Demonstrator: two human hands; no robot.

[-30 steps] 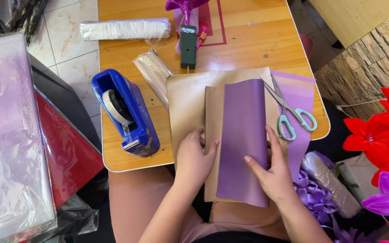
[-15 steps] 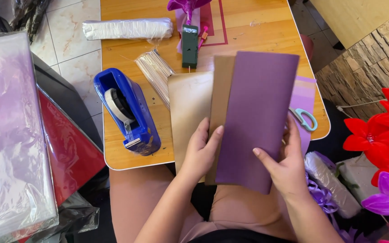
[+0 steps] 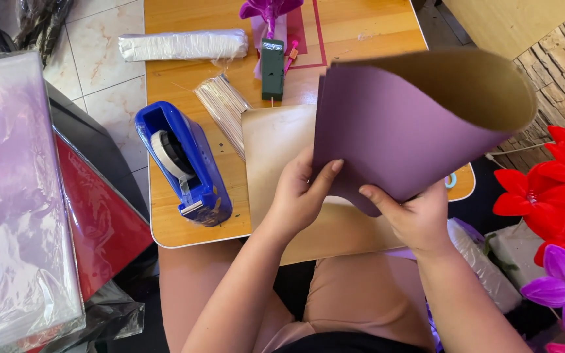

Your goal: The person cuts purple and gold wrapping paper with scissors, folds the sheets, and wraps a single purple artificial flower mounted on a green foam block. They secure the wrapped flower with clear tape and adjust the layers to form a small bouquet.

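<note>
A: What are the hands doing right now?

B: Both are gripping a purple sheet (image 3: pixel 393 137) with a tan back, lifted off the table and curling over at its far end. The left hand (image 3: pixel 302 196) is pinching the near left edge, fingers spread flat on the purple face. The right hand (image 3: pixel 413 216) is clasping the near bottom corner, fingers curled round it, half closed.

A: How should that hold be kept good?

B: I'd judge a light grip at the edges is best, so the sheet is bending without creasing.

A: And what is lying around the hands?

B: Just under them a tan sheet (image 3: pixel 276 150) is lying on the wooden table (image 3: pixel 178 91). To the left of the left hand a blue tape dispenser (image 3: pixel 181 163) is sitting; just beyond it, a bundle of thin sticks (image 3: pixel 223 108). Farther out, a dark green block (image 3: pixel 272 60) and a white wrapped roll (image 3: pixel 181 46) are resting. Red flowers (image 3: pixel 550 189) are showing right of the right hand.
</note>
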